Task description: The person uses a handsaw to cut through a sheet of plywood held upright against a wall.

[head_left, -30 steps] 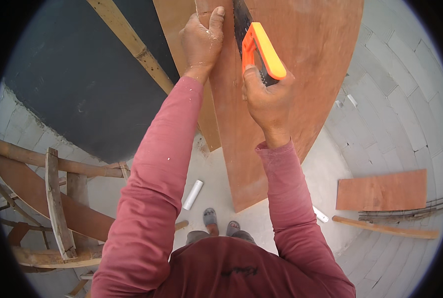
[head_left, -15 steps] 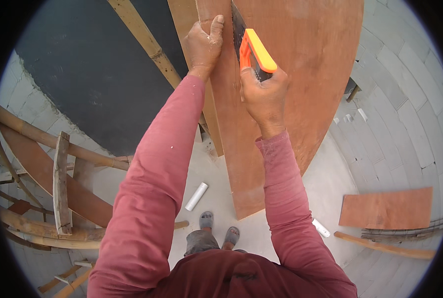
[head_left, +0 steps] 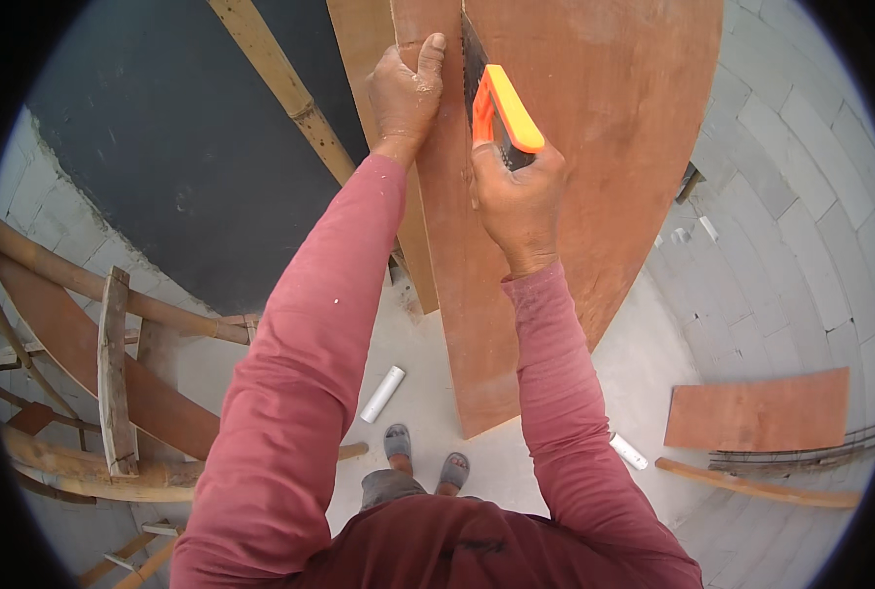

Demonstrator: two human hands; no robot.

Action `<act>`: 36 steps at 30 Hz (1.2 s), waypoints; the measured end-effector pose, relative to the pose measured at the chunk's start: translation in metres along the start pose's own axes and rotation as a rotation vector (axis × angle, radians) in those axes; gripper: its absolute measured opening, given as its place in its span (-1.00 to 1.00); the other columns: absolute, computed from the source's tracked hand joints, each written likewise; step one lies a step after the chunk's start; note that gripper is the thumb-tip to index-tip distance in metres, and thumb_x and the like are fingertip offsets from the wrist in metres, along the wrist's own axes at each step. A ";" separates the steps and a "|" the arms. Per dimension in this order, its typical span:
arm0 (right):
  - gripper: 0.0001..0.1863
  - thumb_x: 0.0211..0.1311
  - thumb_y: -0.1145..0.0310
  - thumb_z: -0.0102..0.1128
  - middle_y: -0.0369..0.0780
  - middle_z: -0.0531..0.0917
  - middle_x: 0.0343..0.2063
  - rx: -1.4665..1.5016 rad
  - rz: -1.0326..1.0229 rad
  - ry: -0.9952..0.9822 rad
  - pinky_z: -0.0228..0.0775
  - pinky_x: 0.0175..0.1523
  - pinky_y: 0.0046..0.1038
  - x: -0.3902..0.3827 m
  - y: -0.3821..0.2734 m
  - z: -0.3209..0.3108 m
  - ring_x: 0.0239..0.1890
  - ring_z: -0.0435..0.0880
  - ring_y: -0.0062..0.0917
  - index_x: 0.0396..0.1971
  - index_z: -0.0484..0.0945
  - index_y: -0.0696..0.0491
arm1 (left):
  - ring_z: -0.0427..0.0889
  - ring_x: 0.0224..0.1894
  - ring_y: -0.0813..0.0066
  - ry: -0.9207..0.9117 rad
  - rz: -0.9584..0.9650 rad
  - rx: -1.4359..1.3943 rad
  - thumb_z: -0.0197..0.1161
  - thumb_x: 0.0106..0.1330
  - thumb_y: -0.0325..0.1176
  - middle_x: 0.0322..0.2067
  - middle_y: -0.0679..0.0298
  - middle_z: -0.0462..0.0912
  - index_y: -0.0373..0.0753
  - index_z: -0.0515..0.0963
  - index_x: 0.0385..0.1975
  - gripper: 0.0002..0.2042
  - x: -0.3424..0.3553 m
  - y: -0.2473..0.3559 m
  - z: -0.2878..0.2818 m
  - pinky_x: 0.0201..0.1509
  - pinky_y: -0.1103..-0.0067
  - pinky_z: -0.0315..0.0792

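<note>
A large reddish-brown plywood sheet stands tilted in front of me, its lower corner reaching down to the floor near my feet. My right hand is wrapped round the orange-and-yellow handle of a handsaw. The saw's dark blade sits in a cut that runs up through the sheet to the top of the view. Left of the cut, my left hand grips the sheet's left edge, thumb raised along its face and fingers hidden behind. Pale dust speckles this hand.
A bamboo pole and another board stand behind the sheet, before a dark panel. Bamboo and timber framing is at left. White tubes lie on the floor. A plywood offcut rests by the right block wall.
The saw and my right hand have shifted slightly down toward me along the cut. My left hand keeps its grip on the sheet's edge.
</note>
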State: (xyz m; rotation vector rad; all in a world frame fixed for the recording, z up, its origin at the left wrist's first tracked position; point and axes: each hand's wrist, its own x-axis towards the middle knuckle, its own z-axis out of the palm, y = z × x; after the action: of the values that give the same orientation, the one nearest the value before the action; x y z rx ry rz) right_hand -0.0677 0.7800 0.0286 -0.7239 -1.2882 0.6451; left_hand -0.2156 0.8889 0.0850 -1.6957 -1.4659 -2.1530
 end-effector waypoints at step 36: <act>-0.57 0.33 0.56 0.21 -0.17 0.69 -0.33 -0.241 -0.018 -0.101 0.53 -0.15 -0.47 -0.135 0.007 -0.053 -0.30 0.67 -0.49 0.19 0.60 0.29 | 0.81 -0.07 0.01 -0.023 -0.029 0.102 0.35 0.43 0.23 -0.21 -0.08 0.83 -0.42 0.72 -0.07 -0.36 0.001 -0.013 -0.024 0.07 0.27 0.61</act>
State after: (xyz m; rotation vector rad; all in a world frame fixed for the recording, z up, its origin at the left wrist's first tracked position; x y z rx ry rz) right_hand -0.0379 0.6738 -0.0658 -0.8843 -1.4809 0.5221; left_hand -0.2409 0.8811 0.0784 -1.6809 -1.5866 -2.0407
